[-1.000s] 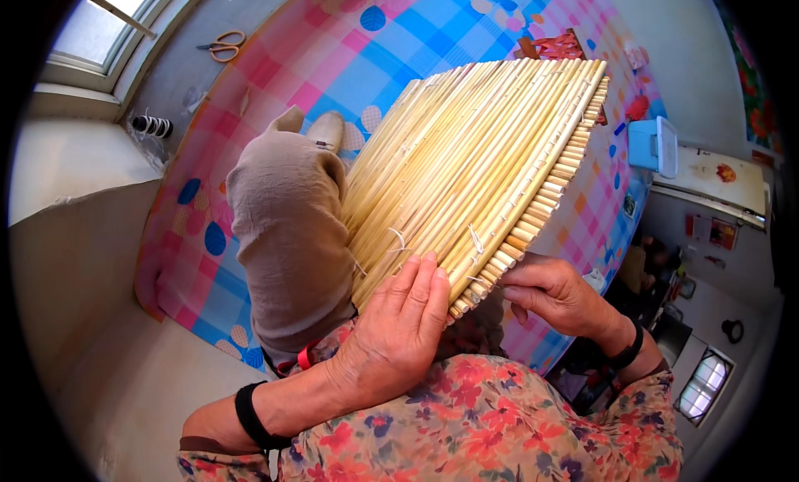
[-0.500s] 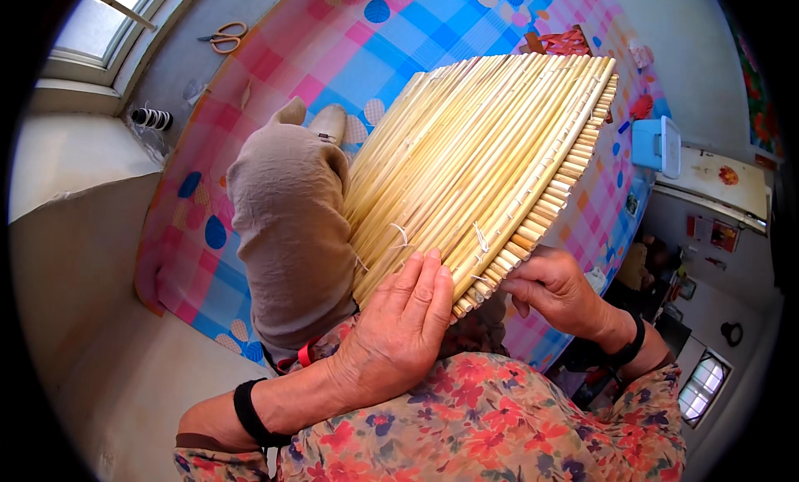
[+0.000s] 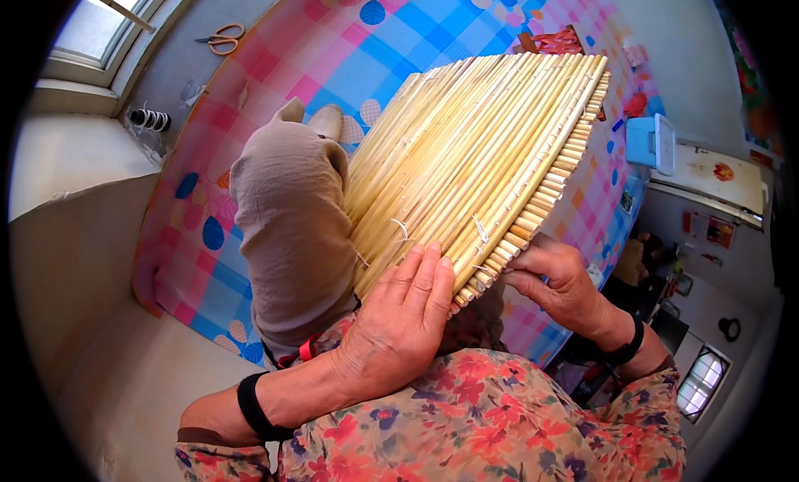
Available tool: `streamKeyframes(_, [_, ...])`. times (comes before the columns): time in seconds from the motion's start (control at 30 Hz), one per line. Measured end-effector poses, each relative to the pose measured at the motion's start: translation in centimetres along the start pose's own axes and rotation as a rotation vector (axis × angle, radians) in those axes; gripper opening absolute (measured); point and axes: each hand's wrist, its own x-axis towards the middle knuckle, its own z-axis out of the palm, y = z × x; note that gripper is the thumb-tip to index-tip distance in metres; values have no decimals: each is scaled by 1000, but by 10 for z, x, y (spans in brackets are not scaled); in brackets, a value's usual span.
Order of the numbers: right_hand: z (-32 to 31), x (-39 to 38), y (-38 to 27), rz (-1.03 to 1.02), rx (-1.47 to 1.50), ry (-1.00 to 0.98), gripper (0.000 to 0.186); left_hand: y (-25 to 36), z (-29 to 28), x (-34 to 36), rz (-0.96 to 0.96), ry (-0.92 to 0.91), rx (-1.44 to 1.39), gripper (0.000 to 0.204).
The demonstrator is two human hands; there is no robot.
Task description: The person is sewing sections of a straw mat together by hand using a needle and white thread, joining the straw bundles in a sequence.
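No lettering, number or sign could be read anywhere in view. The pale sheet (image 3: 700,226) and the reddish sheet (image 3: 722,234) on the far wall (image 3: 714,292) were too small and dim for any print to be made out.

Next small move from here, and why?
Likely a light pinch by the right hand at the cut stalk ends: it is beside that edge, and the left hand lies flat on the stalk mat, seemingly steadying it. Whether the right grips anything is unclear.
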Motion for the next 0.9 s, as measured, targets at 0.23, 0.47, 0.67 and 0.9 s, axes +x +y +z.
streamKeyframes(0.23, [-10,-5,-19,229,30,-104,19,1,8,-1,-18,44,-17,53])
streamKeyframes(0.47, [-2,-6,-14,342,195,-79,17,-3,3,-1,1,-6,31,48])
streamKeyframes(0.67, [-1,-6,-13,357,236,-53,16,-3,0,1,15,-40,43,48])
streamKeyframes(0.9, [2,-3,-11,348,241,-60,13,-3,-2,1,18,-69,60,50])
